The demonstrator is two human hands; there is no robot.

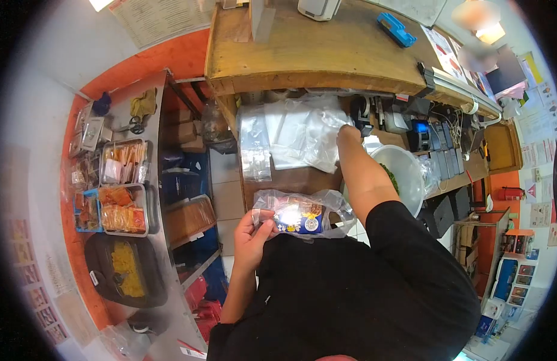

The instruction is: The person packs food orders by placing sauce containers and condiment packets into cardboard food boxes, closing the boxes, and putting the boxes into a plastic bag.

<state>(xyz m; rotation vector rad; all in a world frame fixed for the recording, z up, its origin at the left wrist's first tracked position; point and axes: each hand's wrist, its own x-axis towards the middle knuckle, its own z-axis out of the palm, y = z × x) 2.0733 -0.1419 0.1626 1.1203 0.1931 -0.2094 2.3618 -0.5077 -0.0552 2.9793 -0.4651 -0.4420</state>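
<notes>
My left hand point(252, 239) is closed on the left end of a clear plastic bag point(337, 207), thumb on top. Inside the bag lies a blue and yellow printed packet point(299, 218), with glare on its middle. My right arm reaches forward to the shelf under the wooden counter. There my right hand point(349, 136) is at the right edge of a stack of clear plastic bags point(299, 129), beside a black tape dispenser point(362, 114). Its fingers are mostly hidden, so whether it holds anything does not show.
A white bowl point(406, 171) with something green inside stands right of my right forearm. On the steel table point(161, 198) at left are trays of packets and a dark container point(104, 271) of yellow food. A blue object point(397, 30) lies on the counter point(314, 60).
</notes>
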